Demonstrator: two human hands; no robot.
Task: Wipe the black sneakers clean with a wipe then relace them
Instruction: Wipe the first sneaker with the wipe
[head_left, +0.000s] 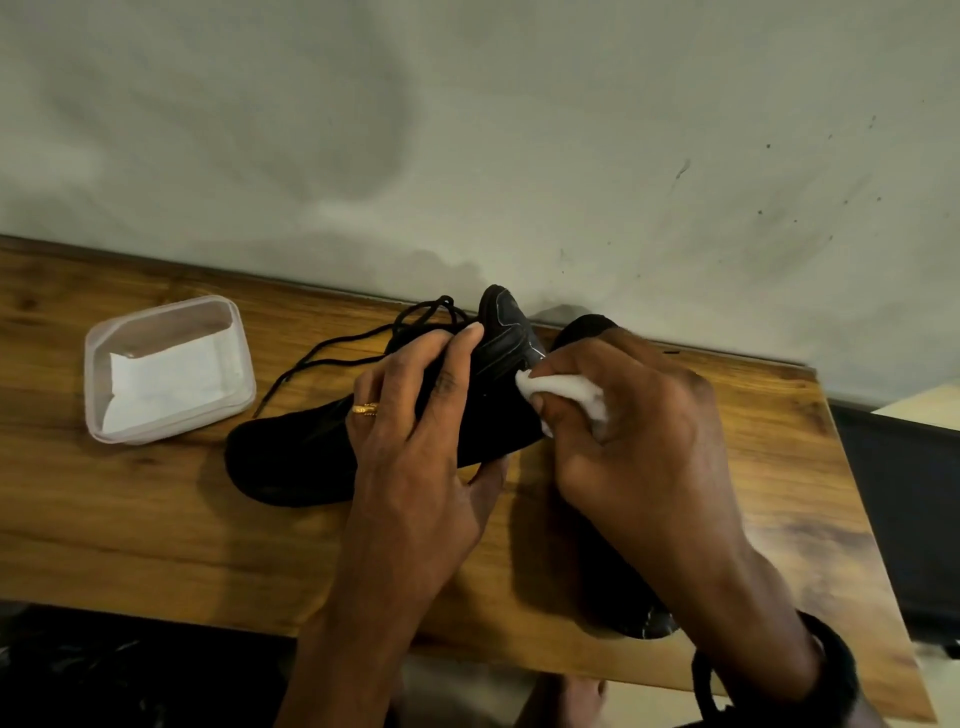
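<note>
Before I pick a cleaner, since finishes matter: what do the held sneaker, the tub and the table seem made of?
Held sneaker: matte black, fabric-like; heel panel smoother, leather-like with pale stitching, perhaps synthetic. Tub: clear plastic, see-through walls. Table: wood or wood-look laminate, brown grain, slight sheen.

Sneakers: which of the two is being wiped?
The left sneaker, gripped by the left hand, with the right hand pressing the wipe against it. The other sneaker lies under the right forearm.
</note>
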